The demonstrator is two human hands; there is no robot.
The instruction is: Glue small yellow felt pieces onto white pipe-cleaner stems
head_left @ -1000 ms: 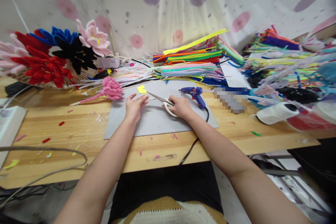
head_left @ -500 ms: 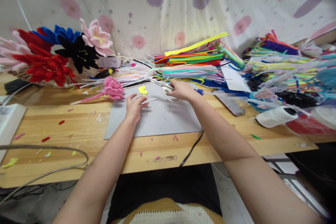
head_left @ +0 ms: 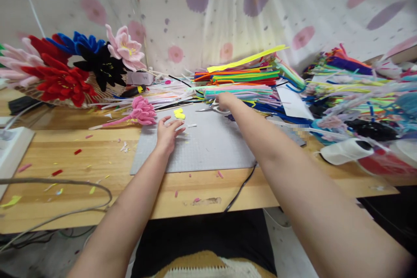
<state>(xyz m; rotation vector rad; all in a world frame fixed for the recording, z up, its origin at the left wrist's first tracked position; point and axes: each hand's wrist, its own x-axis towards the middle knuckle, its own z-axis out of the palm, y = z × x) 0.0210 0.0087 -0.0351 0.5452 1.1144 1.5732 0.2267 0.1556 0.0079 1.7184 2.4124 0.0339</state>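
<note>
My right hand [head_left: 224, 101] is at the far edge of the grey cutting mat [head_left: 211, 147], its fingers closed at the white handles of a pair of scissors [head_left: 204, 109]. The blades point left, low over the mat, and the hand partly hides the handles. My left hand [head_left: 167, 135] rests at the mat's left side, fingers spread and holding nothing that I can see. Just beyond its fingertips are small yellow fuzzy pieces [head_left: 179, 114] and a short white bit [head_left: 192, 125]. A pink pipe-cleaner flower [head_left: 143, 111] with a pink stem lies left of the mat.
Bundles of coloured pipe cleaners [head_left: 244, 76] line the back, with more heaped [head_left: 345, 78] at the right. Finished fuzzy flowers [head_left: 61, 80] stand at the back left. A phone [head_left: 293, 132] lies partly behind my right arm; a white spool [head_left: 347, 151] is farther right. A cable [head_left: 65, 181] crosses the left front.
My right hand has moved slightly farther back with the scissors, whose blades now look closed and lie lower toward the mat. The left hand has stayed nearly in place, fingers still spread.
</note>
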